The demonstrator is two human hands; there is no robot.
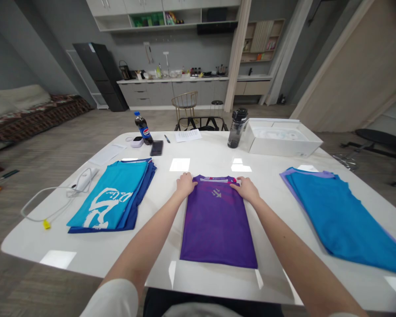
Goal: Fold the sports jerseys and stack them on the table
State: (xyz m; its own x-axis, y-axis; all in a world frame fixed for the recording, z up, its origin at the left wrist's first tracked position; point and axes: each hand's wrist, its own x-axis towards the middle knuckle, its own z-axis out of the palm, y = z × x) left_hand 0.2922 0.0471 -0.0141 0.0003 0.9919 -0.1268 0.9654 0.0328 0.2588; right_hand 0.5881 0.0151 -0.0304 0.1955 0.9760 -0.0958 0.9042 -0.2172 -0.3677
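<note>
The purple shirt (218, 229) lies folded at your twelve o'clock, between your forearms. From your left hand (185, 184) it spreads toward four o'clock, from your right hand (247, 189) toward eight. Both touch its collar-end corners, thumbs on the cloth; whether they pinch it, I can't tell. The teal shirt (119, 180) sits at ten, the blue garment (336, 215) at two

Across from me, a dark refrigerator (100, 77) stands beside gray base cabinets (181, 91), with white wall cabinets (145, 6) above; a patterned sofa (36, 112) sits left on wood-look flooring (82, 125) against gray walls.
</note>
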